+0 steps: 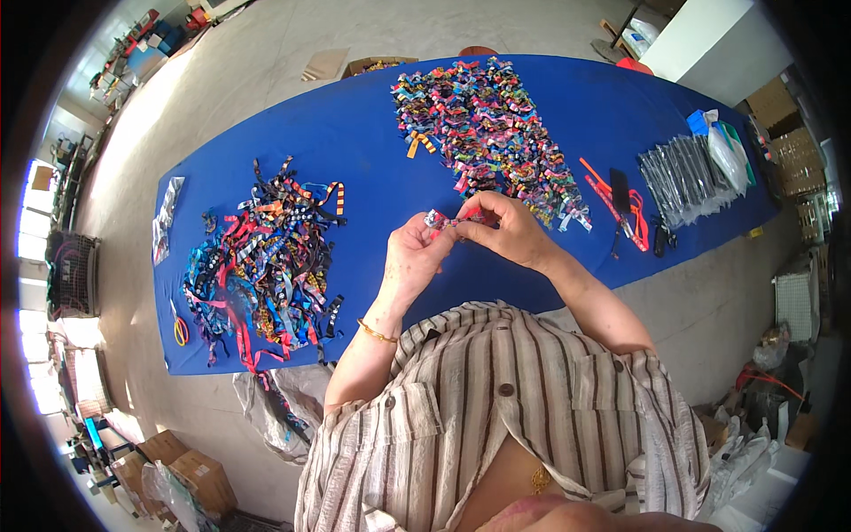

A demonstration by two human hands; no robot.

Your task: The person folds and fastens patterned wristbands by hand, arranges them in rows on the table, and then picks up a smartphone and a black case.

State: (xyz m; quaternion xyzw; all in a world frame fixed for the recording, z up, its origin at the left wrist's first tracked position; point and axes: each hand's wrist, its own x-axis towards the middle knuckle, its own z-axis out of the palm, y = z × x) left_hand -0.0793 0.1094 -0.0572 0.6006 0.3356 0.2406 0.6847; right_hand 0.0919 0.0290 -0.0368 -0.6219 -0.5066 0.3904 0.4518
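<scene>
Both hands meet above the near edge of a blue table point(355, 142). My left hand point(415, 257) and my right hand point(505, 229) pinch a small patterned ribbon piece point(446, 219), red, white and dark, folded between the fingertips. A gold bracelet circles my left wrist. To the left lies a loose heap of long coloured ribbon strips point(266, 262). Beyond my hands spreads a large pile of small folded ribbon bows point(483, 129).
A red lanyard with a black tool point(620, 208) lies right of my hands. Clear packets of dark items point(687, 177) sit at the table's right end. Yellow-handled scissors point(180, 330) rest at the left edge. Plastic bags hang below the table; cardboard boxes point(191, 479) stand on the floor.
</scene>
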